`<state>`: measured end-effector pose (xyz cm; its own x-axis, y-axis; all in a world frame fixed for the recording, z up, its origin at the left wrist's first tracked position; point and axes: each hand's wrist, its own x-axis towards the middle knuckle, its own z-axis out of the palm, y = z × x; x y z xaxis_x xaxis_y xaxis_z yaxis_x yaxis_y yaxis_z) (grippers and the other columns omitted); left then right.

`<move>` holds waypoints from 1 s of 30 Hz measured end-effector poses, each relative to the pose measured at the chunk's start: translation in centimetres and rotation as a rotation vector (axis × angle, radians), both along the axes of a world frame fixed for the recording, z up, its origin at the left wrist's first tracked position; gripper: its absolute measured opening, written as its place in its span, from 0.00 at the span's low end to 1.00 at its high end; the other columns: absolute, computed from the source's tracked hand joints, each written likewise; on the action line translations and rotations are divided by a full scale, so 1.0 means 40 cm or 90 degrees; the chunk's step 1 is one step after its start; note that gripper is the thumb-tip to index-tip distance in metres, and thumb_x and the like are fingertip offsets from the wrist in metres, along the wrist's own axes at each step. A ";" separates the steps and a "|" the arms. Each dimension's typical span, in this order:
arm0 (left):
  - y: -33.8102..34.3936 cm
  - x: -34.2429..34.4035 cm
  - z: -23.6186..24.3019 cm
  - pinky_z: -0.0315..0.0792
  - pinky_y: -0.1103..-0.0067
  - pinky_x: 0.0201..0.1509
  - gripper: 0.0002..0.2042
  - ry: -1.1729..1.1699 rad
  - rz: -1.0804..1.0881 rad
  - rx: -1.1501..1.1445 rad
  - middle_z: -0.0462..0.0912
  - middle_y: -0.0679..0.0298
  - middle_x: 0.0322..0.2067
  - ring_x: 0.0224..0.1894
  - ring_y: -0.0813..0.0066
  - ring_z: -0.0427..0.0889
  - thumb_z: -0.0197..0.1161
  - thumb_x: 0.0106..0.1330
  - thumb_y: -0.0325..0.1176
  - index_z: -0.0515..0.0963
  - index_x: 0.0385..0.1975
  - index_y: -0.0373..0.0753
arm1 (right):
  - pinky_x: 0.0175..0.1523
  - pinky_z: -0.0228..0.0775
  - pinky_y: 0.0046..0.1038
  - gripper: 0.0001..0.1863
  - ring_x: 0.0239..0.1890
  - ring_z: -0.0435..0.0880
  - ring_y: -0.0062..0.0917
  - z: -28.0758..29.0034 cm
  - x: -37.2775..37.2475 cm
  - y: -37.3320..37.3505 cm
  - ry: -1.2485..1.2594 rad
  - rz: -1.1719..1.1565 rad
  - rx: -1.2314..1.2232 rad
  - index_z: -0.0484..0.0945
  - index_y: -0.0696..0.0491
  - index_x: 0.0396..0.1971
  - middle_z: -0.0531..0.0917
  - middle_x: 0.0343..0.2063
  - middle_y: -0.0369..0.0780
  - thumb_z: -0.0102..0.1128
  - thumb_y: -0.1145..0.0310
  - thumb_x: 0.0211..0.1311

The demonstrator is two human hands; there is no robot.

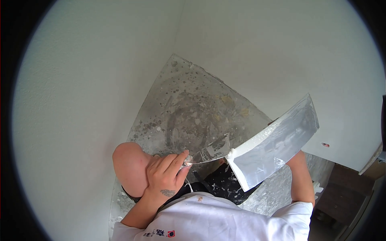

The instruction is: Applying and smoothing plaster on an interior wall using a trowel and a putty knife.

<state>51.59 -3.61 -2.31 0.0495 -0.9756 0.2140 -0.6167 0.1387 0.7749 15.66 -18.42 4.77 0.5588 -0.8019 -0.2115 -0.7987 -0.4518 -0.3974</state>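
Observation:
My left hand (169,170), tattooed near the wrist, grips the handle of a putty knife (211,148) whose metal blade is smeared and points right, its tip at the lower-left corner of a wide steel skimming blade (277,146). That wide blade is held tilted on the right, with a band of white plaster (251,140) along its upper edge and a lump at the corner by the knife. My right hand (294,160) holds it from behind, with most of the fingers hidden by the metal.
Pale walls (76,92) meet in a corner above a grey, spattered concrete floor (187,100). My bare left knee (130,162) is bent beside the left wall. At lower right are a wall edge with a small red mark (325,144) and a dark brown surface (341,193).

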 end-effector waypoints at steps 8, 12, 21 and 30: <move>0.058 0.040 -0.025 0.69 0.81 0.29 0.07 0.633 -0.035 0.308 0.82 0.62 0.29 0.25 0.78 0.79 0.62 0.69 0.29 0.79 0.38 0.30 | 0.62 0.66 0.47 0.22 0.55 0.77 0.47 -0.206 0.087 -0.067 -0.004 0.101 -0.208 0.78 0.55 0.54 0.80 0.51 0.49 0.66 0.69 0.58; 0.076 0.058 -0.043 0.70 0.84 0.30 0.09 0.911 -0.087 0.292 0.80 0.61 0.29 0.26 0.81 0.77 0.54 0.75 0.29 0.76 0.37 0.27 | 0.58 0.67 0.47 0.20 0.51 0.77 0.54 -0.375 0.226 -0.139 -0.071 0.049 -0.223 0.76 0.57 0.54 0.80 0.48 0.53 0.63 0.66 0.64; 0.083 0.063 -0.039 0.68 0.85 0.32 0.10 0.860 -0.144 0.350 0.79 0.67 0.24 0.25 0.85 0.75 0.56 0.75 0.32 0.78 0.36 0.30 | 0.61 0.66 0.51 0.25 0.57 0.76 0.52 -0.829 0.550 -0.330 -0.032 -0.052 -0.214 0.72 0.55 0.60 0.78 0.54 0.53 0.59 0.59 0.67; 0.093 0.070 -0.017 0.70 0.85 0.32 0.10 0.777 -0.106 0.356 0.80 0.67 0.23 0.25 0.86 0.76 0.58 0.74 0.32 0.79 0.35 0.30 | 0.63 0.67 0.45 0.29 0.59 0.76 0.49 -0.864 0.600 -0.436 -0.027 -0.073 -0.123 0.71 0.55 0.62 0.79 0.54 0.54 0.61 0.55 0.67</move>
<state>54.40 0.10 -2.99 -0.2057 -0.9297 -0.3054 0.4922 -0.3681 0.7889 39.65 -35.88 -29.80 0.4662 -0.8843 -0.0266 -0.8342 -0.4293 -0.3461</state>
